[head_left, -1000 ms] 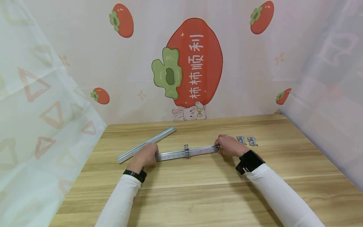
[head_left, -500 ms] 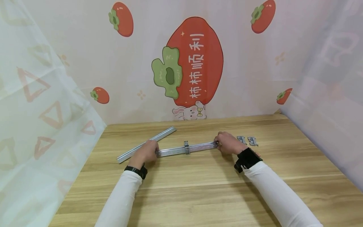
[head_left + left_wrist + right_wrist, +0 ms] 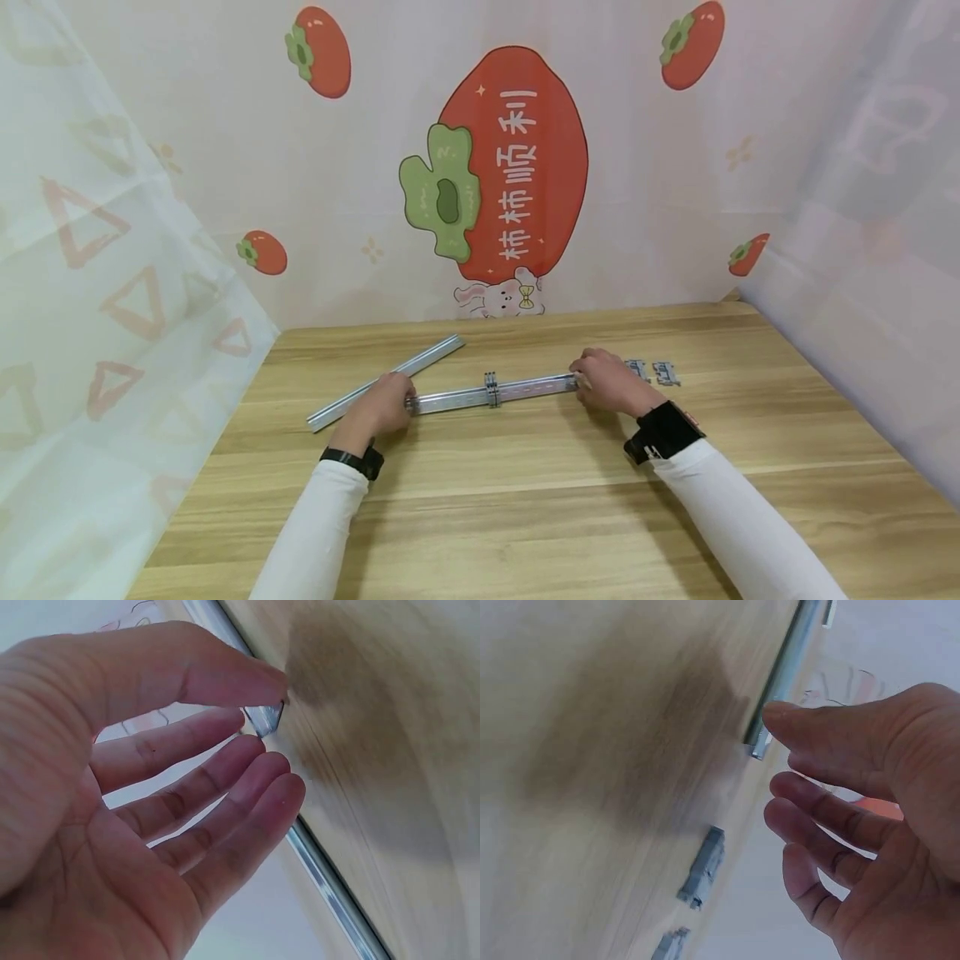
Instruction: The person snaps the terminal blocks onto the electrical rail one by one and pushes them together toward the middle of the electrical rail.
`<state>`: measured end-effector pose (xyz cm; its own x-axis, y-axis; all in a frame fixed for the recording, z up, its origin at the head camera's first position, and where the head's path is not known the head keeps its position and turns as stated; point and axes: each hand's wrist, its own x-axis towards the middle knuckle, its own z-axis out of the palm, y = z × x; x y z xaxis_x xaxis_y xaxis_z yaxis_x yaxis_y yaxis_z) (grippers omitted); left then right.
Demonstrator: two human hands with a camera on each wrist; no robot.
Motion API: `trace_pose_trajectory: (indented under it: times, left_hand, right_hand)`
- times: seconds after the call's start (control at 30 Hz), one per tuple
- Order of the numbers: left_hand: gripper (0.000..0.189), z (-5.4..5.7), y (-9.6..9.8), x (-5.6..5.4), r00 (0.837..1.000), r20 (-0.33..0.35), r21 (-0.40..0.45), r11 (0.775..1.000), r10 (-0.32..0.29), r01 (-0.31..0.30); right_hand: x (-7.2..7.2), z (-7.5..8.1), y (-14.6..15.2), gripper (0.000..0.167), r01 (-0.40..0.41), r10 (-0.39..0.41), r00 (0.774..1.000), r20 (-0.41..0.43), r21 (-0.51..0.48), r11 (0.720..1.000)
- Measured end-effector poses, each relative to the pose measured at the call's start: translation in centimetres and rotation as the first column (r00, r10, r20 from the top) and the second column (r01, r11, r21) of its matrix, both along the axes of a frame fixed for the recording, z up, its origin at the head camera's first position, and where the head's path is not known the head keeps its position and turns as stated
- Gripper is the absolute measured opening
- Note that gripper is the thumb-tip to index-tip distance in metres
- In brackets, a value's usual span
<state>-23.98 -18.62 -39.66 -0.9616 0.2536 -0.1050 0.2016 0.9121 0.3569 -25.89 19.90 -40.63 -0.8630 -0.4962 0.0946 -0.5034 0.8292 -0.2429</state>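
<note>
A slotted metal DIN rail (image 3: pixel 453 401) lies across the middle of the wooden table, with a small cluster of grey terminal blocks (image 3: pixel 492 389) clipped at its centre. At the rail's left end is my left hand (image 3: pixel 378 406); in the left wrist view its thumb (image 3: pixel 247 679) overlaps the rail end, fingers loosely bent and spread apart. By the right end is my right hand (image 3: pixel 611 383). The right wrist view has that thumb tip (image 3: pixel 780 718) over the rail end and the other fingers relaxed. Whether either hand still touches the rail is unclear.
A second metal rail (image 3: pixel 431 357) lies slantwise behind my left hand. Two loose grey terminal blocks, one partly hidden (image 3: pixel 637 370) and one fully visible (image 3: pixel 665 372), lie beyond my right hand. A printed curtain (image 3: pixel 345 183) stands behind the wooden table (image 3: pixel 495 517).
The rail with its blocks shifted slightly away from the body, then stayed put. In the last half second both hands moved slightly outward and their fingers loosened at the rail ends.
</note>
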Motion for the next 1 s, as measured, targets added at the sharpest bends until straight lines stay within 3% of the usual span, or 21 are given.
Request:
trace_pose_trajectory:
  times: [0.33, 0.53, 0.73, 0.83, 1.0]
  left_hand:
    - [0.034, 0.2, -1.9, 2.3, 0.996, -0.055, 0.069, 0.996, 0.067, -0.064]
    - [0.035, 0.3, -2.8, 2.1, 0.980, -0.153, 0.090, 0.989, 0.127, -0.114]
    - [0.037, 0.4, -3.4, 1.5, 0.956, -0.248, 0.056, 0.988, 0.157, -0.147]
    - [0.041, 0.2, -3.7, 1.2, 0.955, -0.243, 0.031, 0.985, 0.172, -0.169]
    - [0.046, -0.4, -4.2, 1.0, 0.966, -0.166, -0.007, 0.980, 0.197, -0.201]
  right_hand:
    - [3.4, 0.2, 1.4, 0.028, -0.011, 0.014, 1.000, 0.027, -0.121, 0.993]
    - [4.1, 0.3, 1.6, 0.030, 0.018, -0.014, 0.999, 0.029, -0.138, 0.990]
    - [4.2, 0.6, 2.0, 0.030, 0.040, -0.030, 0.997, 0.066, -0.152, 0.988]
    - [4.3, 0.8, 2.3, 0.030, 0.053, -0.040, 0.996, 0.083, -0.159, 0.986]
    - [4.2, 0.7, 2.5, 0.028, 0.045, -0.029, 0.995, 0.093, -0.170, 0.984]
